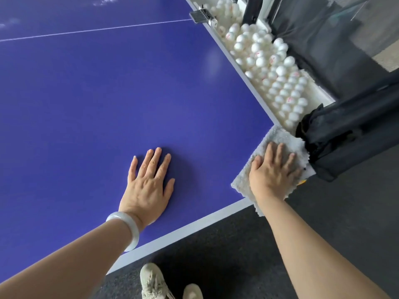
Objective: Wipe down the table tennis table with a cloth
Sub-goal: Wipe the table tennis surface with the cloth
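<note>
Fluffy white cloth [280, 139] is seen at the near right corner of the blue table tennis surface [86, 104], spread flat, with its edges hanging past the white border. It is pressed down by the right hand [273, 173], whose fingers [280, 153] are laid straight and slightly spread on top of it, with nothing gripped. The left hand [149, 186] is laid flat on the bare blue, well apart from the cloth, its fingers extended and fanned, with nothing held. A pale bangle [127, 229] is worn on the left wrist. Along the surface's right edge, a white trough [320, 90] filled with white balls [269, 67] is seen, and black fabric [349, 134] is bunched just beside the cloth. A thin white line [97, 30] is marked across the far blue. Below, a dark carpeted floor [237, 244] and pale shoes [153, 281] are shown.
</note>
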### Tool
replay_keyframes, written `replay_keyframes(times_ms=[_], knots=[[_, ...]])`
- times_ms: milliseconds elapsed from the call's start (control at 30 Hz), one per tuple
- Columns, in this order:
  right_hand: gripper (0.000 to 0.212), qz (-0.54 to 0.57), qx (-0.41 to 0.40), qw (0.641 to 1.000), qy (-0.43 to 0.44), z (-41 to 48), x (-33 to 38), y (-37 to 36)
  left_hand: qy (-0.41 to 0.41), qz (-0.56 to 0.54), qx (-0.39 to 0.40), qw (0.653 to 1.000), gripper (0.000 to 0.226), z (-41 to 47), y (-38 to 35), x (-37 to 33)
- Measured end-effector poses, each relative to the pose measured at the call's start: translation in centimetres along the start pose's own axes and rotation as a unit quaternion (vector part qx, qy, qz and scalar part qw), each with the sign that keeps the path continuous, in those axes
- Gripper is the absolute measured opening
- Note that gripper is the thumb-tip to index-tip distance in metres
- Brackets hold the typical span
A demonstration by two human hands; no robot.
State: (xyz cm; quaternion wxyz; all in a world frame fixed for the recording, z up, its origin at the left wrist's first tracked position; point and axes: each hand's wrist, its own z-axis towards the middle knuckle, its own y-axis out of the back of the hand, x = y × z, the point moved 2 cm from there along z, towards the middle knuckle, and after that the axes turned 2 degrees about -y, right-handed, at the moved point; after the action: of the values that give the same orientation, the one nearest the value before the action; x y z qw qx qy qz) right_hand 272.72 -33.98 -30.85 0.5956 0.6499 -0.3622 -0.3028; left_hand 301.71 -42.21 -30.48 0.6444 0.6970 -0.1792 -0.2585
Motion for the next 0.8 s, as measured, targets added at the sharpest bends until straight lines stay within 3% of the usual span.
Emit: replay_keyframes(times_ms=[67,167,233,300,333,433,500,567,667,733,800], knots=[[0.066,-0.009,0.007,0.998,0.064,-4.0,2.8,-0.5,0.001,-0.004,-0.004,1.000,0.067,0.0,0.2,-0.1],[0.065,-0.022,0.004,0.971,0.237,-8.6,4.7,-1.2,0.004,-0.005,-0.006,1.000,0.068,-0.2,0.5,-0.1],[0.062,-0.035,0.014,0.934,0.354,-7.4,3.1,-1.2,0.005,-0.006,-0.003,1.000,0.069,-0.2,0.5,0.0],[0.060,-0.052,-0.001,0.916,0.399,-3.7,0.1,-0.9,0.002,-0.008,-0.005,1.000,0.070,-0.3,0.3,0.0],[0.060,-0.054,-0.008,0.928,0.368,-1.6,-1.3,-0.5,0.002,-0.009,-0.007,1.000,0.069,-0.3,0.3,0.0],[0.058,-0.030,-0.026,0.984,0.171,2.0,-3.0,0.2,-0.001,-0.025,-0.020,0.999,0.062,-0.2,0.0,0.2],[0.059,-0.010,-0.020,0.998,0.057,0.5,-1.2,0.0,0.001,-0.026,-0.024,0.999,0.060,-0.3,-0.3,0.5],[0.061,-0.002,-0.005,1.000,0.017,-3.2,1.9,-0.1,-0.005,-0.028,-0.025,0.999,0.058,-0.1,-0.4,0.4],[0.063,-0.019,-0.023,0.976,0.215,-12.1,8.6,-1.2,-0.008,-0.085,-0.052,0.995,0.049,-0.4,0.0,0.9],[0.064,-0.019,-0.031,0.928,0.370,-17.2,12.2,-2.1,0.013,-0.210,-0.078,0.975,0.049,-1.1,1.3,1.1],[0.065,-0.017,-0.003,0.890,0.455,-18.6,13.8,-2.5,0.064,-0.281,-0.118,0.950,0.048,-2.1,2.5,2.5]])
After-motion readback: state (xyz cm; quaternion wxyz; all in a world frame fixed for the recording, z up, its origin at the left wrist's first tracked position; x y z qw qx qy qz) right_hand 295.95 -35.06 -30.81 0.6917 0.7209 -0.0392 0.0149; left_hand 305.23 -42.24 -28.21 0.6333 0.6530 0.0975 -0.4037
